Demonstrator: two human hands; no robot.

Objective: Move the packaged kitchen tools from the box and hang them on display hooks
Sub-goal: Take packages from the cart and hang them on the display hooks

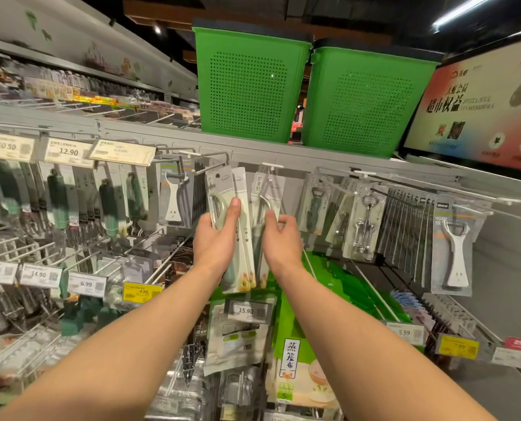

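We see our left hand gripping peeler packs up at the hook to thread their holes, our right hand pinching the neighbouring hung pack, likely steadying it.

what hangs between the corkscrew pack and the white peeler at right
Head view: a tight row of grey carded packs, from corkscrew pack to white peeler.

baskets on the top shelf above the peeler packs (corkscrew pack to their right)
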